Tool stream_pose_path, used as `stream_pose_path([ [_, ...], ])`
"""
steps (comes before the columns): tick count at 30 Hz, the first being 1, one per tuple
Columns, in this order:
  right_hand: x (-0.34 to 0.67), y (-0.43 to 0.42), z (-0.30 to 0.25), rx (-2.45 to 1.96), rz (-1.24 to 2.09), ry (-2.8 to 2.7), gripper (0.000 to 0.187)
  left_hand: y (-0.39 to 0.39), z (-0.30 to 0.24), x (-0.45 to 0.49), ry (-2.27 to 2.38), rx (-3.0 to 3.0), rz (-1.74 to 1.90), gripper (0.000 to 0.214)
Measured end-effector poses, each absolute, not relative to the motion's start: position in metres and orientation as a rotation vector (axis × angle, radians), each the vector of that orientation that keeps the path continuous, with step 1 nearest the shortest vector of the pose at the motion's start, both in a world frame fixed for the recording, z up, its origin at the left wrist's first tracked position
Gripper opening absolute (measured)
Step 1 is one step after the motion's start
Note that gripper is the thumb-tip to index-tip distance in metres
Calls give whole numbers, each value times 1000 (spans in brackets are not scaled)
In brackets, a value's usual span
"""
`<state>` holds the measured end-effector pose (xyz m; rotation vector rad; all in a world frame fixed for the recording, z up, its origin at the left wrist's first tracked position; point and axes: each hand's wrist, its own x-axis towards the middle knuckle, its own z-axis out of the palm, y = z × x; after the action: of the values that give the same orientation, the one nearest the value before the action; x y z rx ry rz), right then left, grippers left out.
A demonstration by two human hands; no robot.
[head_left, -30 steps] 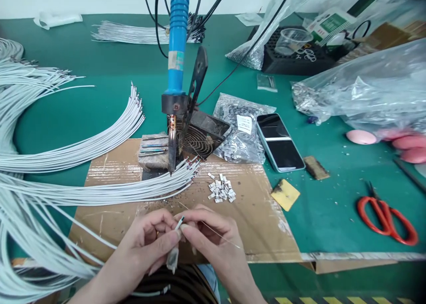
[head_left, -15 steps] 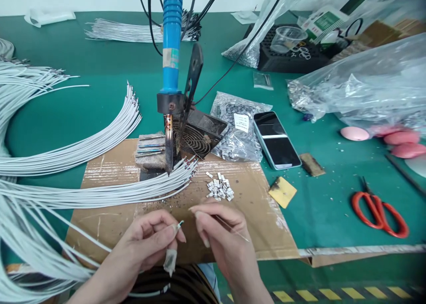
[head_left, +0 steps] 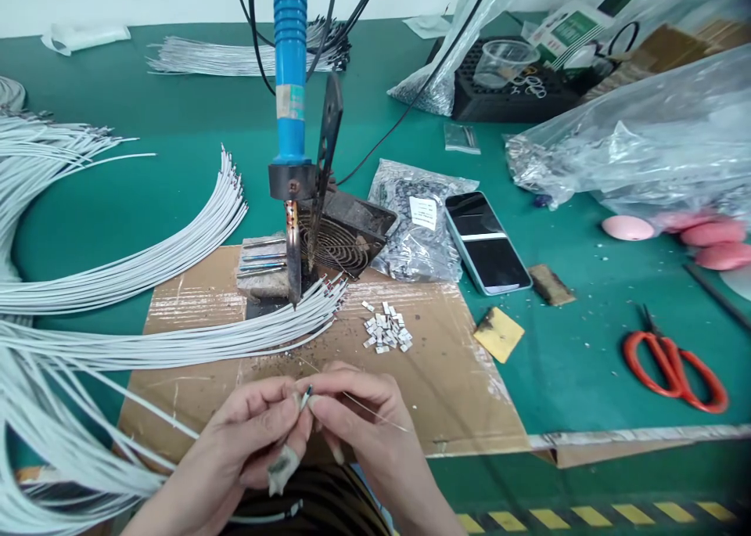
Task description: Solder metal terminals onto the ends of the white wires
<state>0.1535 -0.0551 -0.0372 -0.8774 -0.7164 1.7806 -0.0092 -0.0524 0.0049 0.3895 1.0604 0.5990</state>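
1. Head view: I had both hands low in the picture, drawn together above the front part of a cardboard sheet on the green table.
2. My left hand pinched a white wire end between thumb and forefinger, its dark bluish tip poking up between the two hands. A pale wrap covered one lower finger of that hand.
3. My right hand came in close against that tip, its thumb and forefinger closed on a thin strand that ran out on both sides of the fingers. I could not tell whether the strand touched the wire end.
4. Beyond the hands, a bundle of white wires lay across the cardboard, and a pile of small white connectors sat just right of the bundle's ends.
5. Over that bundle I saw a blue-handled soldering iron, tip down; contact with the wires I could not make out.
6. To the right were a yellow sponge across the cardboard's edge, a phone beside a clear bag, and, well apart, red-handled scissors.
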Motion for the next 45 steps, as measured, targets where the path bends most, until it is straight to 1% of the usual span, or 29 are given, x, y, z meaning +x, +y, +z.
stream_pose_path([
  [4,147,-56,-43,-850,1793,-591,11,-53,6,-11,1072,393,575,51],
  [14,143,-52,-43,-841,1718,-629,16,-53,5,-14,1038,399,578,47],
  [20,157,-40,-38,-879,1543,-509,10,-54,2,-17,1060,397,546,43],
  [24,157,-45,-37,-938,1552,-603,10,-54,2,-16,1065,396,591,41],
  [29,144,-57,-35,-1004,1604,-734,8,-51,7,-10,1082,413,623,47],
  [35,152,-50,-29,-986,1560,-832,21,-53,4,-8,1070,495,595,46],
  [39,170,-40,-31,-1023,1433,-725,26,-55,0,-10,1098,532,589,46],
  [41,175,-38,-32,-1045,1383,-701,23,-55,1,-11,1119,521,613,46],
  [45,168,-42,-32,-1078,1361,-854,9,-52,4,-10,1138,488,671,45],
])
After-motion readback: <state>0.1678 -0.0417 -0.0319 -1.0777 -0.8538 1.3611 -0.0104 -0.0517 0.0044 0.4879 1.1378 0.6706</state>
